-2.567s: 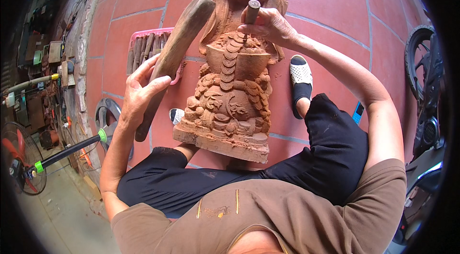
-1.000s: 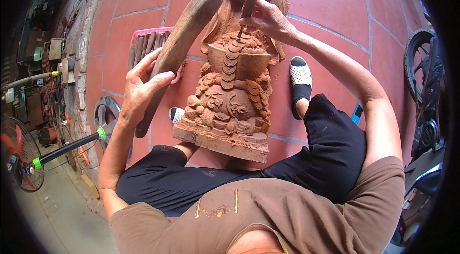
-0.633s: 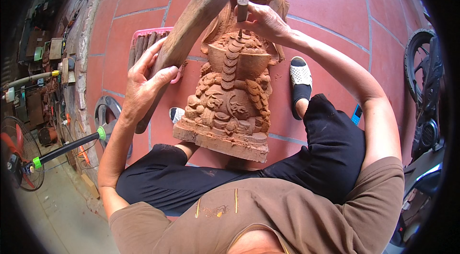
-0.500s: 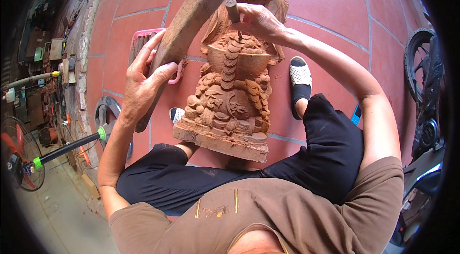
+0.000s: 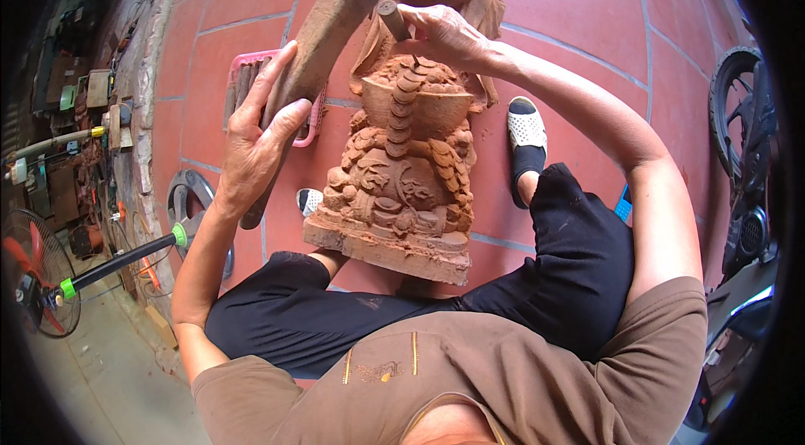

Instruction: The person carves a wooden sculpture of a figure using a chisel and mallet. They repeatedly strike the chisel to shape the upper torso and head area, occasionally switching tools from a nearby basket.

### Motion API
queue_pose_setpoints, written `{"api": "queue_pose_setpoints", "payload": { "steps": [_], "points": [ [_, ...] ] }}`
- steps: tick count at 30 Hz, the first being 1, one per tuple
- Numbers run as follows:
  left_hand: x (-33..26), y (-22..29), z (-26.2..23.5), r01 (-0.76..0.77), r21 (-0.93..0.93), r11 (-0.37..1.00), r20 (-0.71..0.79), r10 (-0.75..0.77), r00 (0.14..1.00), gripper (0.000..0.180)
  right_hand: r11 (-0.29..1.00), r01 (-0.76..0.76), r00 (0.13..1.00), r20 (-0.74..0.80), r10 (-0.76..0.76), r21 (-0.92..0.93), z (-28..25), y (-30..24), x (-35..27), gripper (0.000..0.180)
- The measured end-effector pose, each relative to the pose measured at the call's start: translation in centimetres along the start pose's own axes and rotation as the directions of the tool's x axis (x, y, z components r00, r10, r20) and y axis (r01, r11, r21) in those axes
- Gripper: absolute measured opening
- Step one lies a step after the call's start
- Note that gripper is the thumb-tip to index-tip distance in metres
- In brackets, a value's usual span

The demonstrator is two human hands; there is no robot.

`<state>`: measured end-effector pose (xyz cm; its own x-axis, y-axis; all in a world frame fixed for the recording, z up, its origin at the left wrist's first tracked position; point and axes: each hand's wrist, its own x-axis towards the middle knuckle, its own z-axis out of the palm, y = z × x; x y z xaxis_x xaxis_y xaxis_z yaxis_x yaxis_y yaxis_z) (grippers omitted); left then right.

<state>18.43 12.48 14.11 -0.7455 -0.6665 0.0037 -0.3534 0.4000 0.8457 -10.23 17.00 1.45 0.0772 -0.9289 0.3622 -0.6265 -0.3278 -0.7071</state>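
Observation:
My left hand point(image 5: 254, 147) is wrapped round a long, curved wooden mallet point(image 5: 335, 21), whose thick end is raised beside the chisel's butt. In my right hand point(image 5: 446, 36) a chisel point(image 5: 392, 19) is pinched by its round wooden handle. Its thin blade points down at the top of a string of carved coins on a reddish-brown wood carving point(image 5: 394, 181). The blade's very tip is too small to make out against the wood. The carving lies on the floor between my legs, its flat base towards me and its far end running away from me.
Left of the carving stands a pink plastic basket point(image 5: 260, 54) with several wooden-handled tools. A floor fan point(image 5: 38, 273) and clutter line the far left. A black wheel point(image 5: 728, 109) of a parked vehicle stands at the right. Red tiles point(image 5: 579, 17) cover the floor.
The mallet's thick end has shifted slightly left. The chisel's handle has tilted a little left with my right hand, while its blade stays near the same spot. The carving has not moved.

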Motion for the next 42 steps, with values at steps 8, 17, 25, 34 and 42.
{"api": "queue_pose_setpoints", "payload": {
  "steps": [8,17,25,34,42],
  "points": [
    [0.3,0.6,0.3,-0.056,0.128,0.990,0.058,0.049,0.997,0.056,0.999,0.030,0.996,0.090,-0.027,-0.031,0.2,0.5,0.4,0.030],
    [0.4,-0.6,0.8,-0.090,0.186,0.978,0.022,0.088,0.996,0.058,0.997,0.068,0.996,0.059,-0.066,-0.040,0.8,1.1,0.8,0.029],
    [0.8,-0.6,-0.1,-0.054,0.131,0.990,0.038,0.049,0.998,0.058,0.999,-0.017,0.996,0.089,0.014,0.035,0.7,0.8,1.0,0.025],
    [1.5,-0.1,-0.1,0.077,0.022,0.997,0.047,-0.078,0.996,0.057,0.998,-0.060,0.992,0.114,0.059,0.002,1.0,1.5,2.2,0.030],
    [1.9,-0.9,-0.6,0.149,-0.077,0.986,0.034,-0.147,0.989,0.058,0.998,-0.060,0.992,0.111,0.058,0.014,2.0,2.6,3.1,0.033]
  ]
}}
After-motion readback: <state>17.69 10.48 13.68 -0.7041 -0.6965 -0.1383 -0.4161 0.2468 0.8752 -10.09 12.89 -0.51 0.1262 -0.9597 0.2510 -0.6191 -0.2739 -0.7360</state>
